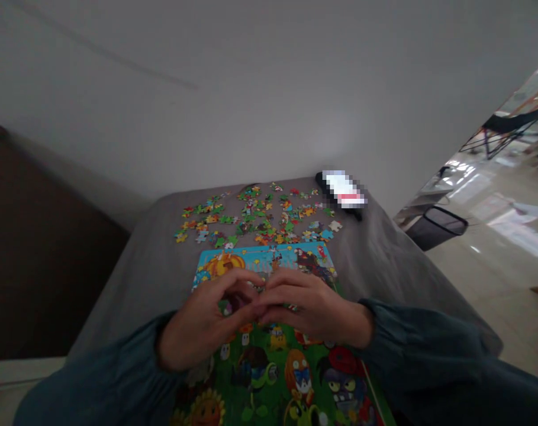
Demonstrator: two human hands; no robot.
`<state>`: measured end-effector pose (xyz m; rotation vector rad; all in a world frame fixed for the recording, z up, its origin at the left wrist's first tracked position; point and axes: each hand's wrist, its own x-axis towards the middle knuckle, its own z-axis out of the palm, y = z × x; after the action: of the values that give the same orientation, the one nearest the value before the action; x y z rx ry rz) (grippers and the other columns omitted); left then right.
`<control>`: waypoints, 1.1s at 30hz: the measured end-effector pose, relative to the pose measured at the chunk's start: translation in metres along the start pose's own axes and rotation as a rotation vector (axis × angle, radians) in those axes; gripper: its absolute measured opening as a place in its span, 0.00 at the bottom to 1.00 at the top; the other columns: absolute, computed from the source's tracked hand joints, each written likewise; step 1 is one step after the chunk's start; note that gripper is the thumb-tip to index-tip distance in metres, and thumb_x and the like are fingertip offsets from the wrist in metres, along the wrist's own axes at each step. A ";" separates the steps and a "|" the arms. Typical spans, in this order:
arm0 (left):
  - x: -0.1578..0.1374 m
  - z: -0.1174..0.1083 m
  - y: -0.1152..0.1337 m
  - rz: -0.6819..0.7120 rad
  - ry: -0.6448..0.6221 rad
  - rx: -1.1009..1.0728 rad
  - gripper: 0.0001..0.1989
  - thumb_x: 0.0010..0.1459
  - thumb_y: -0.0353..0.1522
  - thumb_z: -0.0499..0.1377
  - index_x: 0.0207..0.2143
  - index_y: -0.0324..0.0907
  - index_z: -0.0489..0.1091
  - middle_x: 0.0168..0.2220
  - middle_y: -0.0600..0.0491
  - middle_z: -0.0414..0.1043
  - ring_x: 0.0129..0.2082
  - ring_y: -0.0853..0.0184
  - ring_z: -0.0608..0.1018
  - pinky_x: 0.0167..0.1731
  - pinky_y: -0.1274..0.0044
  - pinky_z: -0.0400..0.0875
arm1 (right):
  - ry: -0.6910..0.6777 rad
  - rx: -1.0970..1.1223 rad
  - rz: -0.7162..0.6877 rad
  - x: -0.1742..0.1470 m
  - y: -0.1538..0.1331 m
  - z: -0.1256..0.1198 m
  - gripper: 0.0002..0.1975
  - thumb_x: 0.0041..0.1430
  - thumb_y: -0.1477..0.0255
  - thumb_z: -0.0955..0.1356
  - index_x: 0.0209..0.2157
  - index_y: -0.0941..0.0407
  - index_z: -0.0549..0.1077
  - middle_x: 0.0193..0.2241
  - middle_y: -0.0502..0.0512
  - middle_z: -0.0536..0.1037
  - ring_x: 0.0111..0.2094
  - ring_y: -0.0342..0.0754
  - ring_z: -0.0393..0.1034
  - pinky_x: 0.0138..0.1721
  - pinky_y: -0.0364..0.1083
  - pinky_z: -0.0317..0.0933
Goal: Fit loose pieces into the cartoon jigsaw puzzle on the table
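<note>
A colourful picture board [237, 378] with cartoon plants and figures lies in front of me, blue along its far edge and green nearer. Over its upper half, my left hand [218, 316] and my right hand [306, 305] meet with fingertips touching. The fingers of both hands are bent and pinched together. Whatever sits between them, if anything, is hidden or too small to name. Just beyond the board, loose jigsaw pieces [251, 222] in many colours are scattered over the grey cloth.
A lit phone [344, 190] rests at the far right of the cloth-covered table [157, 266], close to the white wall [233, 106]. A dark brown panel [42, 248] stands at left. To the right are a grey bin [435, 228] and a folding chair [508, 124] on the tiled floor.
</note>
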<state>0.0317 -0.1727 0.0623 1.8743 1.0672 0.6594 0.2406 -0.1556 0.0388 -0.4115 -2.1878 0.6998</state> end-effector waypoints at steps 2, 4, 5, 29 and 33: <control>0.001 -0.001 -0.005 -0.018 -0.017 -0.039 0.14 0.61 0.39 0.60 0.46 0.43 0.69 0.29 0.56 0.78 0.29 0.70 0.79 0.30 0.80 0.72 | 0.043 -0.015 -0.019 -0.003 0.001 0.004 0.09 0.61 0.73 0.70 0.43 0.59 0.75 0.38 0.55 0.74 0.40 0.42 0.70 0.43 0.42 0.68; 0.003 -0.012 -0.009 -0.025 -0.045 -0.020 0.14 0.60 0.38 0.60 0.47 0.43 0.71 0.30 0.56 0.78 0.29 0.70 0.79 0.31 0.80 0.73 | 0.064 -0.025 -0.035 -0.004 0.005 0.004 0.10 0.60 0.72 0.70 0.44 0.59 0.74 0.39 0.56 0.75 0.42 0.42 0.70 0.44 0.42 0.68; 0.005 -0.021 -0.011 -0.027 -0.055 -0.001 0.14 0.60 0.38 0.59 0.47 0.43 0.72 0.31 0.55 0.78 0.30 0.69 0.78 0.32 0.79 0.74 | 0.056 -0.042 -0.041 -0.005 0.007 0.003 0.10 0.61 0.72 0.70 0.44 0.58 0.73 0.40 0.56 0.75 0.42 0.42 0.71 0.45 0.43 0.68; -0.089 -0.029 -0.055 -0.435 0.178 0.137 0.21 0.56 0.48 0.60 0.44 0.42 0.73 0.34 0.51 0.78 0.32 0.65 0.78 0.30 0.75 0.72 | -0.008 -0.176 0.023 -0.023 0.039 -0.018 0.10 0.64 0.76 0.64 0.44 0.55 0.75 0.38 0.56 0.78 0.38 0.45 0.73 0.38 0.47 0.69; -0.087 -0.025 -0.062 -0.402 0.183 0.209 0.20 0.57 0.47 0.60 0.44 0.43 0.73 0.31 0.53 0.76 0.29 0.66 0.75 0.28 0.76 0.71 | -0.010 -0.171 0.014 -0.024 0.041 -0.018 0.10 0.64 0.76 0.64 0.44 0.55 0.75 0.37 0.56 0.78 0.37 0.45 0.72 0.38 0.47 0.68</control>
<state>-0.0566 -0.2213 0.0184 1.7179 1.6306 0.5041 0.2723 -0.1284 0.0094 -0.5127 -2.2640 0.5250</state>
